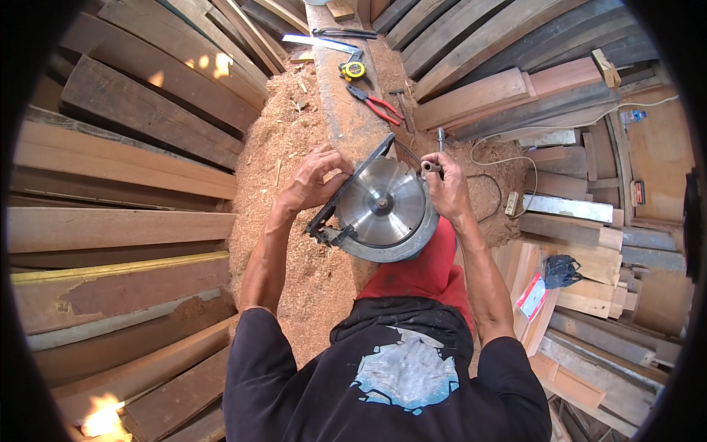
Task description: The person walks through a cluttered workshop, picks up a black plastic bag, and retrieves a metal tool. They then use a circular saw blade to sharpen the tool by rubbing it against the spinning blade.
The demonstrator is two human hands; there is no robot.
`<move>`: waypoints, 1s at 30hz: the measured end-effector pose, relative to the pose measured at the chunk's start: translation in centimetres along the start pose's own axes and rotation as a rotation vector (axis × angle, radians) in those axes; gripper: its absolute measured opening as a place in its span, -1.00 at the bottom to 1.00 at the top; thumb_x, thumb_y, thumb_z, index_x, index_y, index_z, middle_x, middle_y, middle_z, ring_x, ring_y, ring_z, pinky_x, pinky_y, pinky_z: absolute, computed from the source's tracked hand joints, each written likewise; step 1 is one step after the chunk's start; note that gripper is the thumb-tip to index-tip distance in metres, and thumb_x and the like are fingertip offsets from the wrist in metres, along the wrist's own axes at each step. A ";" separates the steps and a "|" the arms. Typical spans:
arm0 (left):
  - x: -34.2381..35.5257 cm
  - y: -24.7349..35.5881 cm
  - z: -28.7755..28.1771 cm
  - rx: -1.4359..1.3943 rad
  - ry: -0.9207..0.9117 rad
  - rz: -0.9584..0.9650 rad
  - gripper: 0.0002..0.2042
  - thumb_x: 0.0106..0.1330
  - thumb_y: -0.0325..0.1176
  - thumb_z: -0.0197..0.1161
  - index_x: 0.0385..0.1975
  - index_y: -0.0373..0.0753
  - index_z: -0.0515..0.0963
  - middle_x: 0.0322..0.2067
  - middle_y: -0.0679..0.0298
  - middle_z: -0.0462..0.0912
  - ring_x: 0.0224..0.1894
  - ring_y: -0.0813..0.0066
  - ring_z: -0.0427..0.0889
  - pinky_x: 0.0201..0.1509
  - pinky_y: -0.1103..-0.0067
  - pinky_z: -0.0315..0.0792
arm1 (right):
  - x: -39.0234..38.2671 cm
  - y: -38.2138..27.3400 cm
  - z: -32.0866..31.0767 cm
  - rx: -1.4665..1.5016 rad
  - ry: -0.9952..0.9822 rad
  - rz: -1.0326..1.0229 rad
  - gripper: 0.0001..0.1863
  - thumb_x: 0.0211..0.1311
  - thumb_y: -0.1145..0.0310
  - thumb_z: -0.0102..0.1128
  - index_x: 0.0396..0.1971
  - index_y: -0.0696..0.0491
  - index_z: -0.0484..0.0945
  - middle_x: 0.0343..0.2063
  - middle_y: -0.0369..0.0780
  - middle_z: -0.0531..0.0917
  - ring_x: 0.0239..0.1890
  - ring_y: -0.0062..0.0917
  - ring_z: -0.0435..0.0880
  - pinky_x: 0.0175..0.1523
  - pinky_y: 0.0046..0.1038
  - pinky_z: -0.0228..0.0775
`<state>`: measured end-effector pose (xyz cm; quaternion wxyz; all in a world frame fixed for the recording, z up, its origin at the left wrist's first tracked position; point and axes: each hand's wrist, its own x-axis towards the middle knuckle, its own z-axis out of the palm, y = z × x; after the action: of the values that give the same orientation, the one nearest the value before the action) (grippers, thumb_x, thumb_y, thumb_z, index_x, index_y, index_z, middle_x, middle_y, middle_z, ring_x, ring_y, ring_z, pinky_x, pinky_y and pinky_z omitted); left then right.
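A circular saw [383, 254] rests tipped over against my red-trousered leg, its round, shiny blade [364, 195] facing up. On the left, my left hand [318, 177] is closed at the saw's dark base plate [353, 179], fingers curled by the blade's rim. My right hand [449, 188] is wrapped round a brown metal socket wrench [431, 168] with a hollow end, at the blade's upper right. A shiny metal shaft [441, 137] sticks up just beyond that hand; whether it belongs to the wrench I cannot tell.
Ahead on a sawdust-covered board [331, 110] lie red-handled pliers [374, 103], a hammer [403, 109], a yellow tape measure [353, 71] and a try square [322, 44]. Stacked planks [125, 228] stand on both sides. A cable with a socket block [512, 203] runs at right.
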<state>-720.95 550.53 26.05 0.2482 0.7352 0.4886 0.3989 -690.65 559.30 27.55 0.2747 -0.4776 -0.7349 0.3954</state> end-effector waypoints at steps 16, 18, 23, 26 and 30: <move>0.3 0.5 0.5 -0.323 0.019 -0.299 -0.87 0.33 -0.59 0.23 -0.20 -0.26 0.65 -0.32 0.32 0.69 -0.26 0.54 0.63 -0.14 0.56 0.54 | -0.6 0.5 -0.4 -0.084 -0.033 -0.040 -0.72 0.43 0.21 0.17 -0.32 0.15 0.59 -0.53 -0.07 0.63 -0.46 -0.29 0.66 -0.29 -0.27 0.46; 1.0 1.7 0.4 -0.130 0.040 -0.199 -0.86 0.33 -0.55 0.24 -0.19 -0.25 0.68 -0.32 0.29 0.70 -0.29 0.54 0.64 -0.16 0.55 0.54 | -1.7 0.2 -0.4 -0.115 0.018 -0.019 -0.75 0.41 0.24 0.16 -0.33 0.15 0.57 -0.51 -0.02 0.64 -0.43 -0.16 0.67 -0.27 -0.19 0.46; 2.1 3.2 0.8 -0.034 0.040 -0.165 -0.83 0.27 -0.54 0.24 -0.19 -0.27 0.69 -0.30 0.15 0.72 -0.22 0.28 0.71 -0.10 0.41 0.58 | -4.5 0.2 -0.7 -0.207 0.099 -0.017 -0.80 0.39 0.30 0.13 -0.31 0.15 0.55 -0.47 0.03 0.67 -0.33 0.02 0.69 -0.21 -0.06 0.47; 3.0 4.8 0.9 0.051 -0.018 -0.158 -0.82 0.26 -0.51 0.22 -0.18 -0.29 0.67 -0.25 0.05 0.72 -0.12 0.09 0.72 0.00 0.30 0.59 | -5.7 0.0 -1.2 -0.262 0.101 0.031 -0.80 0.40 0.30 0.12 -0.30 0.14 0.53 -0.45 0.03 0.67 -0.31 0.03 0.68 -0.20 -0.03 0.46; 4.0 6.1 1.5 0.080 0.010 -0.226 -0.83 0.28 -0.47 0.23 -0.18 -0.29 0.67 -0.24 0.02 0.74 -0.13 0.06 0.74 0.01 0.29 0.59 | -7.1 0.1 -1.4 -0.237 0.110 0.052 -0.79 0.40 0.27 0.11 -0.29 0.14 0.52 -0.42 0.04 0.67 -0.30 0.05 0.68 -0.18 -0.01 0.45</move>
<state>-715.70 551.79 31.14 0.2597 0.6828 0.5849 0.3523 -686.71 553.29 28.01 0.2459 -0.5467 -0.7475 0.2861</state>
